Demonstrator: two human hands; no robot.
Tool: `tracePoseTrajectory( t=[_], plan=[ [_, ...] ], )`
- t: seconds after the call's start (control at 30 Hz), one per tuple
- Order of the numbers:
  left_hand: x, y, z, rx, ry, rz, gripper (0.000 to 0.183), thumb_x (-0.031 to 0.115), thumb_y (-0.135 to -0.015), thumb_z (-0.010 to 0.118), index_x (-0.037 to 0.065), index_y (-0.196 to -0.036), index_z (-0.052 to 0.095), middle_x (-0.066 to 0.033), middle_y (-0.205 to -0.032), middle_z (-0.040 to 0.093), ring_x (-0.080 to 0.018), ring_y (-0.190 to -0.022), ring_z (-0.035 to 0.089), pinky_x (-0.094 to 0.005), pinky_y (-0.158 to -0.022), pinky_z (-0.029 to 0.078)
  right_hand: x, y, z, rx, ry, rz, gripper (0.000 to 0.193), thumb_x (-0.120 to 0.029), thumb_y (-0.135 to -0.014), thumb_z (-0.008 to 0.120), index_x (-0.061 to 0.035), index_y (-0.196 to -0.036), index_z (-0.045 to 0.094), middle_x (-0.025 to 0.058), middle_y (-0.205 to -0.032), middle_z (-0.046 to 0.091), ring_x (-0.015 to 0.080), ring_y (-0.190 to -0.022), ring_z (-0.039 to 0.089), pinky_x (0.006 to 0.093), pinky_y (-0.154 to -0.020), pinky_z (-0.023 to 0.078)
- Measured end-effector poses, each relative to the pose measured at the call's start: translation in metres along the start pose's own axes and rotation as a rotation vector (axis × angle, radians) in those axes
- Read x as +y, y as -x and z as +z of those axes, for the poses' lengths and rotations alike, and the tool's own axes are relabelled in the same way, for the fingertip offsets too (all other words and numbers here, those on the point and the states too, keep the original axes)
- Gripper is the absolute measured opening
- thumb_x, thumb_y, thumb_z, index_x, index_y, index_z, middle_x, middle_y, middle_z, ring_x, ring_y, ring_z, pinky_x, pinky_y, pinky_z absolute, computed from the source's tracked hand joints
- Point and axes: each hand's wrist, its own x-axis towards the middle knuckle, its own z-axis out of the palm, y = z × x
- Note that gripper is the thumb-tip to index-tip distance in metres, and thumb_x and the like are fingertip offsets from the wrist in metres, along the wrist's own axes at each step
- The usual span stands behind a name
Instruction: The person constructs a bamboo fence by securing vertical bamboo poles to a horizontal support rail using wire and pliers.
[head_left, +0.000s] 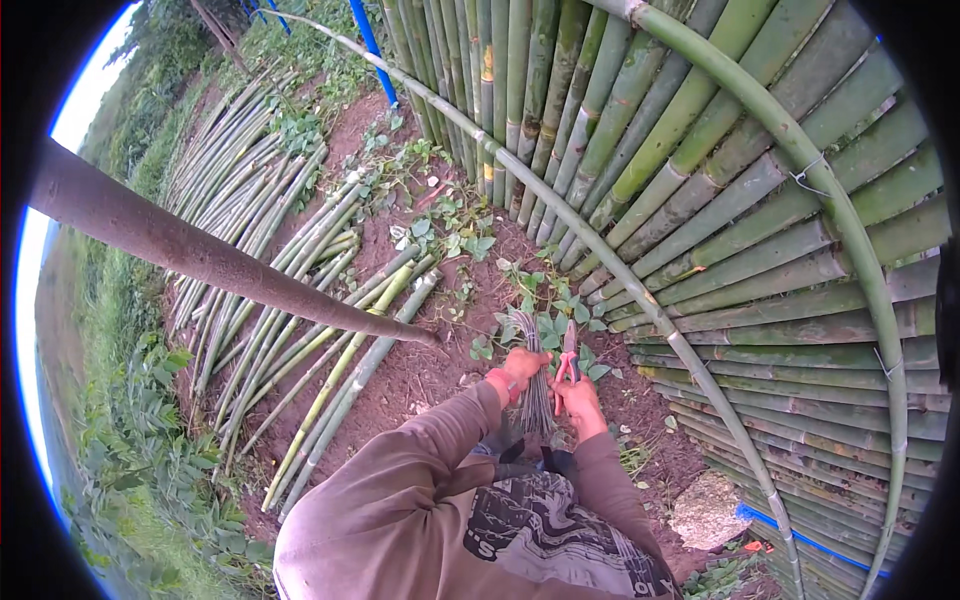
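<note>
Brown sleeves come in from the lower edge, both forearms bent in front of the chest. Left hand (521, 366) is wrapped tight around a bundle of thin wire strands (535, 375), which stands nearly upright, tips fanning out above the fist and tails hanging below it. Right hand (581, 397) is closed on red-handled pliers (569, 352), nose pointing up, just beside the bundle; can't tell whether the plier tips are touching a strand or only next to one.

Surroundings: bamboo fence (740, 200) of upright green poles curves along the right side, with a bent bamboo rail (800, 160) lashed across it by wire ties. More cut bamboo poles (300, 300) lie in rows on the red soil (420, 375) to the left. A thick brown pole (200, 255) crosses the view diagonally, well apart from the hands. Low green weeds (545, 300) grow at the fence foot; a pale stone (708, 510) sits lower right.

Step in hand, my read: picking or cutting one tie out of the bundle. Next move calls for isolating a single strand with the plier nose while the left fist keeps the rest from slipping. Strands are thin and packed, so snagging two at once looks likely.
</note>
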Motion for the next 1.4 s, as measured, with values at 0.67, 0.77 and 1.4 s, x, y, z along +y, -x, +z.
tracePoseTrajectory(
  t=[0.67, 0.77, 1.4],
  plan=[
    [0.085, -0.062, -0.051, 0.147, 0.139, 0.073, 0.017, 0.018, -0.091, 0.068, 0.003, -0.088, 0.062, -0.0071, -0.07, 0.06, -0.0218, -0.055, 0.06, -0.0388, -0.048, 0.05, -0.014, 0.099, -0.078, -0.334, -0.48, 0.115, 0.053, 0.008, -0.083, 0.064, -0.0053, -0.133, 0.05, 0.0094, -0.091, 0.064, 0.0214, -0.078, 0.064, 0.0323, -0.067, 0.052],
    [0.102, -0.129, -0.087, 0.198, 0.103, 0.114, 0.015, 0.011, -0.088, 0.068, 0.001, -0.078, 0.063, -0.01, -0.068, 0.062, -0.023, -0.057, 0.062, -0.0384, -0.048, 0.049, -0.021, 0.109, -0.074, -0.245, -0.599, 0.141, 0.05, 0.008, -0.082, 0.064, -0.0053, -0.129, 0.051, 0.0102, -0.091, 0.064, 0.0232, -0.076, 0.064, 0.0331, -0.066, 0.052],
    [0.433, -0.341, -0.196, 0.642, -0.826, 0.305, 0.066, 0.054, -0.083, 0.067, -0.005, -0.111, 0.065, -0.0273, -0.113, 0.066, -0.0347, -0.107, 0.066, -0.0421, -0.092, 0.052, -0.062, 0.033, -0.012, 0.281, -0.321, 0.511, 0.039, 0.004, -0.083, 0.065, -0.0043, -0.12, 0.055, 0.0143, -0.085, 0.067, 0.0242, -0.067, 0.065, 0.0351, -0.061, 0.054]
  ],
)
